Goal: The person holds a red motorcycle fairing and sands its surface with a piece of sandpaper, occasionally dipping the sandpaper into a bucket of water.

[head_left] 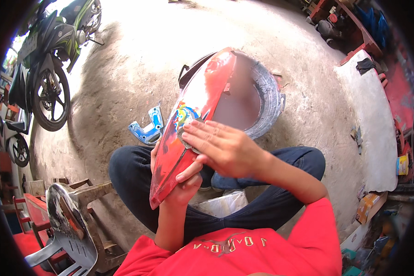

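Head view: a red motorcycle panel [193,119] is held tilted at frame centre, over the lap and above a basin of water [262,106], so the painted face is turned up for rubbing. The left hand [184,184] is curled around the panel's lower end, thumb on top, steadying it from below. The right hand [221,145] is laid nearly flat on the face, fingers pressed on a small grey pad [185,138]. A blue panel piece [148,129] lies on the ground just left. A motorcycle [50,60] is parked upper left.

Place: open-air motorcycle repair yard | signs: parked motorcycles [50,60], bare concrete floor [138,60], loose blue fairing piece [147,129]
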